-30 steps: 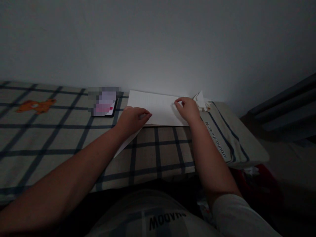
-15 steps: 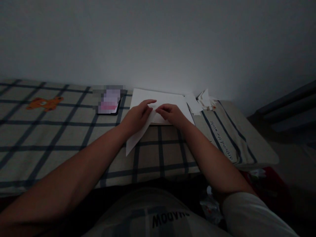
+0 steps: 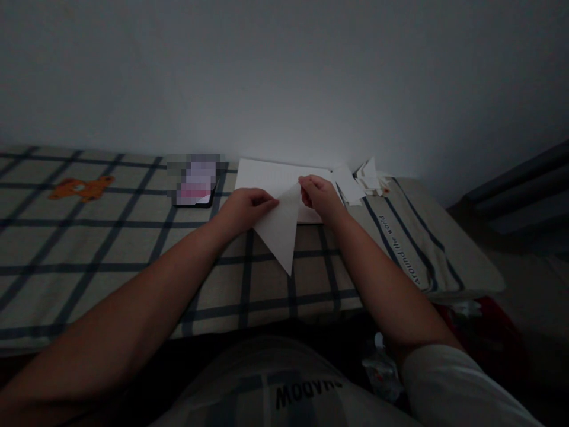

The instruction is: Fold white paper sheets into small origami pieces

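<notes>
A white sheet folded to a pointed triangle (image 3: 280, 232) hangs point-down over the checked bedsheet (image 3: 111, 249). My left hand (image 3: 243, 209) pinches its left upper edge. My right hand (image 3: 320, 197) pinches its top corner. Behind both hands a stack of white paper (image 3: 271, 175) lies flat against the wall.
A phone (image 3: 194, 188) lies left of the paper stack. Small folded paper pieces (image 3: 367, 176) sit at the right by the wall, next to a striped cushion with lettering (image 3: 413, 249). An orange bear print (image 3: 80, 188) marks the sheet at far left. The room is dim.
My right hand came off the stack to join the left on the loose sheet. The sheet now hangs spread as a wider triangle between both hands, its point shifted right.
</notes>
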